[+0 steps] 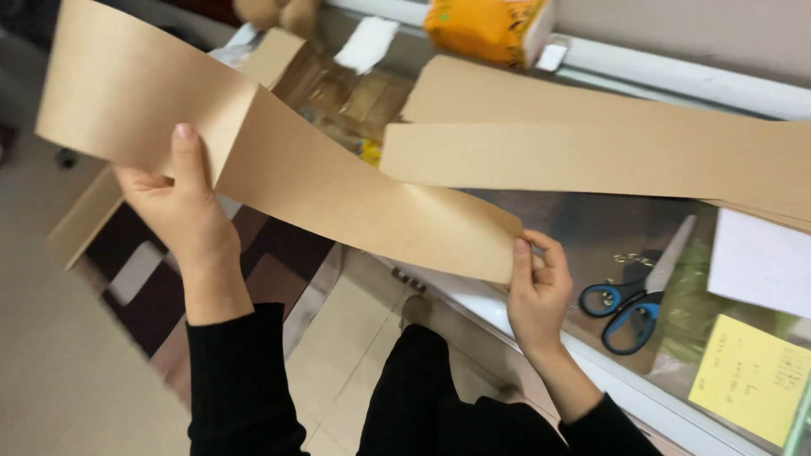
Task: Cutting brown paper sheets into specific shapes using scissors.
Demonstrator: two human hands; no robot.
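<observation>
I hold a long strip of brown kraft paper (321, 181) in the air in front of me. My left hand (177, 207) grips it near its upper left part, thumb pressed on a fold line. At the strip's lower right corner, my right hand (536, 283) pinches the edge between thumb and fingers. The strip sags slightly between both hands. More brown paper sheets (591, 139) lie on the glass tabletop (583, 228) behind it.
Blue-handled scissors (629, 308) lie on the glass near my right hand. A yellow note (752, 376) and a white sheet (760, 262) sit at the right. An orange box (486, 27) stands at the back. A cardboard box (84, 219) rests on the floor, left.
</observation>
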